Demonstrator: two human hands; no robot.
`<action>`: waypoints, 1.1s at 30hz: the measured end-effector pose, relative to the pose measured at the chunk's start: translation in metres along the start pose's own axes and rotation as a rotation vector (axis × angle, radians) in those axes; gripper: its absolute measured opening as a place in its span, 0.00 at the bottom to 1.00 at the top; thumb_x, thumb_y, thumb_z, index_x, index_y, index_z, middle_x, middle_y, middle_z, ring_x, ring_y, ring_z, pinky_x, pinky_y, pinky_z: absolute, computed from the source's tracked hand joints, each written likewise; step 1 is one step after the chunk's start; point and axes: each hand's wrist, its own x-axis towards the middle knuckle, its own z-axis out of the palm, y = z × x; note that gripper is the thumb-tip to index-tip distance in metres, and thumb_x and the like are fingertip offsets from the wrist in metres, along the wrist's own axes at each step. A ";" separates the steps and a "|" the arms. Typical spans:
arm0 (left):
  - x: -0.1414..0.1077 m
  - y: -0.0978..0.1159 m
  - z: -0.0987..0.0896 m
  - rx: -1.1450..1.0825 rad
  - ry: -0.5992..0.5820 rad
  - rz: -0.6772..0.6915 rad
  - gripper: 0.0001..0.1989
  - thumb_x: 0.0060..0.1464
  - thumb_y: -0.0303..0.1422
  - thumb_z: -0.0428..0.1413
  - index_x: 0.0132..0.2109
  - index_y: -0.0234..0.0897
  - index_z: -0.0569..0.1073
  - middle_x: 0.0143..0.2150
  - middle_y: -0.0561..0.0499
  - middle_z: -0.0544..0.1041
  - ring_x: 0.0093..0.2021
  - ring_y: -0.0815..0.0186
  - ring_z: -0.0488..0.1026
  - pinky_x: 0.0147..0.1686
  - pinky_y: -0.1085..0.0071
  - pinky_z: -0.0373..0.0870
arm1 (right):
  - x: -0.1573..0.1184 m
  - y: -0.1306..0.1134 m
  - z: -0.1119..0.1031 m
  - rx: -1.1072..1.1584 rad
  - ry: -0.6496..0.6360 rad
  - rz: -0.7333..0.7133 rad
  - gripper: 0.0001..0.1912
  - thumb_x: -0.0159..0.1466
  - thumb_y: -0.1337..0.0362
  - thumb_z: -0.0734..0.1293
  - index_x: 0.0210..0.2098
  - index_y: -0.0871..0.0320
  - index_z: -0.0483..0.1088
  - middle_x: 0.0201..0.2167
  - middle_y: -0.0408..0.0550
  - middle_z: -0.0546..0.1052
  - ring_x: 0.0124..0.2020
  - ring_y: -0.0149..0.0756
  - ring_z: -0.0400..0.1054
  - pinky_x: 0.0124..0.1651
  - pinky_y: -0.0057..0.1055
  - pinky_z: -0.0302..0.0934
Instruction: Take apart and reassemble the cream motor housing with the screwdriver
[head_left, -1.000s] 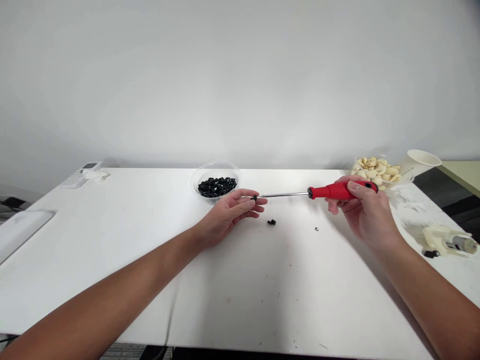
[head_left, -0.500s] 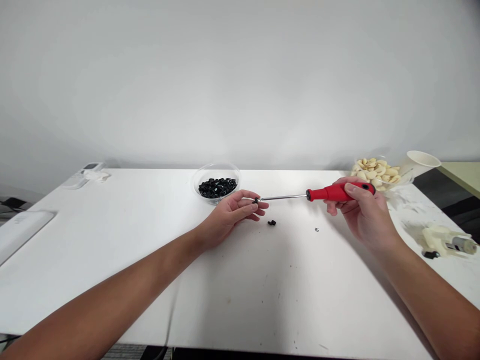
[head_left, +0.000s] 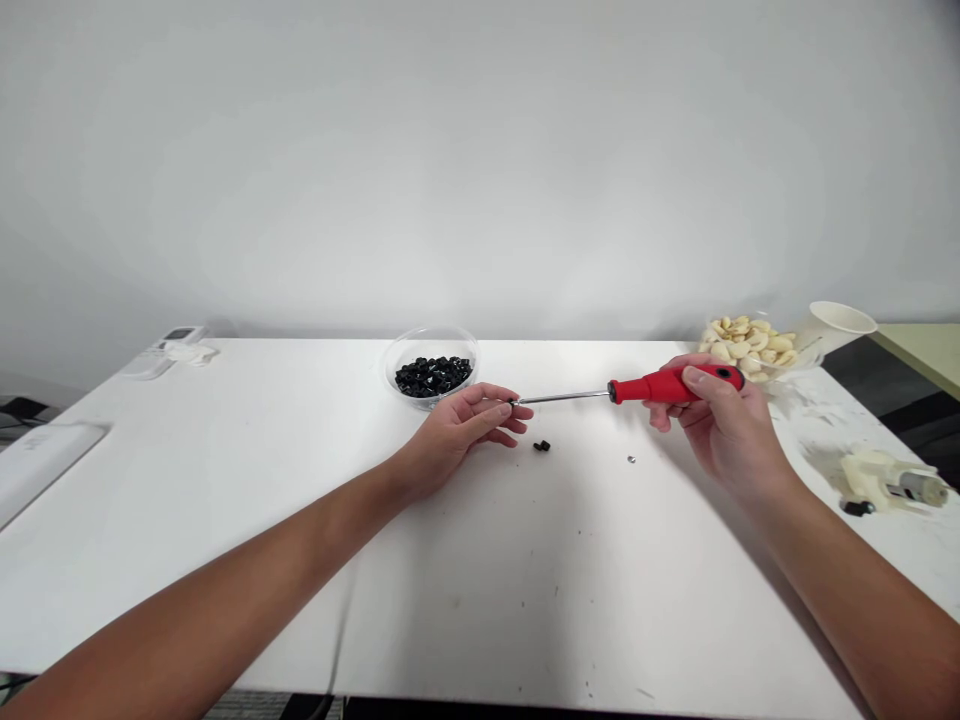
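My right hand (head_left: pixel 720 420) is shut around a red-handled screwdriver (head_left: pixel 660 384), its thin steel shaft pointing left. The shaft's tip meets a small black part (head_left: pixel 513 402) pinched in the fingertips of my left hand (head_left: pixel 469 425), and the part is mostly hidden by those fingers. On the white table (head_left: pixel 315 600), a small black piece (head_left: pixel 542 446) lies just right of my left fingers. A tiny metal screw (head_left: pixel 631 460) lies below the screwdriver shaft.
A transparent bowl (head_left: pixel 431 366) of black pieces stands at the back edge. Right of it are a transparent container of cream pieces (head_left: pixel 742 345) and a paper cup (head_left: pixel 836 327). A white part with a small motor (head_left: pixel 889 488) lies at the right.
The screwdriver and my right hand have moved slightly left, with the shaft tip pressed closer to the black part. The view has shifted a little.
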 end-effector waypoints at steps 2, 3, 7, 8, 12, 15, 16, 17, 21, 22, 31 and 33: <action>0.000 0.000 0.001 0.006 0.008 0.007 0.14 0.65 0.39 0.66 0.52 0.36 0.77 0.51 0.41 0.85 0.49 0.59 0.81 0.53 0.57 0.76 | 0.000 0.000 0.000 -0.003 -0.004 0.001 0.09 0.67 0.57 0.74 0.40 0.56 0.78 0.29 0.48 0.81 0.26 0.40 0.75 0.28 0.35 0.66; 0.000 0.000 0.001 0.008 0.015 0.009 0.14 0.65 0.39 0.66 0.52 0.36 0.77 0.51 0.41 0.85 0.49 0.59 0.81 0.52 0.58 0.76 | 0.000 0.000 0.000 -0.004 -0.007 0.002 0.09 0.67 0.57 0.75 0.41 0.56 0.78 0.28 0.48 0.81 0.26 0.40 0.76 0.28 0.35 0.66; 0.000 0.000 0.003 0.007 0.047 0.015 0.13 0.64 0.38 0.67 0.50 0.36 0.77 0.51 0.41 0.85 0.48 0.59 0.81 0.52 0.57 0.77 | 0.001 -0.001 -0.002 -0.002 -0.046 0.019 0.09 0.67 0.55 0.75 0.41 0.54 0.78 0.26 0.47 0.80 0.26 0.42 0.76 0.28 0.36 0.66; 0.000 -0.001 0.003 0.008 0.054 0.016 0.14 0.63 0.38 0.67 0.50 0.36 0.77 0.52 0.41 0.85 0.48 0.59 0.81 0.52 0.57 0.77 | 0.002 -0.002 -0.003 0.001 -0.071 0.029 0.10 0.67 0.55 0.74 0.41 0.54 0.78 0.27 0.48 0.80 0.27 0.43 0.76 0.28 0.37 0.67; 0.000 -0.002 0.003 0.004 0.068 0.017 0.14 0.63 0.38 0.67 0.51 0.36 0.77 0.53 0.41 0.85 0.46 0.61 0.81 0.51 0.59 0.77 | 0.007 -0.003 -0.011 0.015 -0.230 0.075 0.12 0.64 0.53 0.73 0.42 0.54 0.79 0.32 0.51 0.83 0.31 0.45 0.76 0.30 0.37 0.69; 0.001 -0.004 0.002 -0.002 0.068 0.021 0.14 0.63 0.38 0.67 0.51 0.36 0.77 0.53 0.41 0.84 0.46 0.61 0.81 0.50 0.60 0.77 | 0.011 0.000 -0.018 -0.015 -0.247 0.095 0.11 0.62 0.55 0.73 0.41 0.54 0.79 0.32 0.52 0.84 0.30 0.45 0.76 0.29 0.38 0.70; 0.001 -0.004 0.002 -0.002 0.067 0.022 0.14 0.64 0.38 0.67 0.51 0.36 0.77 0.54 0.41 0.84 0.46 0.61 0.81 0.50 0.60 0.77 | 0.011 0.001 -0.019 -0.036 -0.234 0.102 0.11 0.63 0.54 0.73 0.39 0.54 0.79 0.32 0.52 0.84 0.29 0.45 0.76 0.29 0.39 0.70; 0.001 -0.004 0.002 -0.003 0.068 0.024 0.14 0.64 0.38 0.67 0.51 0.36 0.77 0.54 0.41 0.84 0.46 0.62 0.80 0.50 0.60 0.77 | 0.012 0.002 -0.021 -0.062 -0.221 0.113 0.11 0.64 0.53 0.72 0.37 0.54 0.78 0.31 0.52 0.84 0.29 0.45 0.77 0.30 0.39 0.70; 0.000 -0.004 0.003 0.002 0.075 0.033 0.14 0.64 0.38 0.66 0.51 0.36 0.77 0.53 0.41 0.84 0.44 0.63 0.80 0.50 0.60 0.77 | 0.015 0.007 -0.026 -0.181 -0.185 0.157 0.21 0.69 0.46 0.70 0.30 0.56 0.76 0.24 0.52 0.81 0.28 0.46 0.78 0.34 0.41 0.74; 0.000 -0.004 0.004 0.006 0.077 0.035 0.14 0.64 0.38 0.67 0.51 0.36 0.77 0.53 0.41 0.84 0.43 0.63 0.80 0.49 0.60 0.77 | 0.015 0.008 -0.025 -0.205 -0.173 0.165 0.22 0.70 0.45 0.69 0.30 0.56 0.76 0.23 0.52 0.81 0.28 0.46 0.78 0.35 0.40 0.74; -0.001 -0.004 0.006 0.034 0.092 0.052 0.15 0.64 0.40 0.66 0.51 0.36 0.76 0.54 0.41 0.84 0.40 0.66 0.79 0.48 0.61 0.77 | 0.009 0.000 -0.015 -0.096 -0.162 0.143 0.08 0.67 0.53 0.67 0.38 0.50 0.69 0.25 0.46 0.79 0.26 0.44 0.73 0.31 0.39 0.66; -0.001 -0.004 0.007 0.041 0.095 0.058 0.15 0.64 0.40 0.66 0.51 0.35 0.76 0.54 0.41 0.84 0.40 0.66 0.79 0.48 0.61 0.77 | 0.009 0.000 -0.016 -0.226 -0.103 0.107 0.13 0.70 0.51 0.67 0.33 0.51 0.70 0.24 0.47 0.78 0.26 0.43 0.71 0.32 0.38 0.65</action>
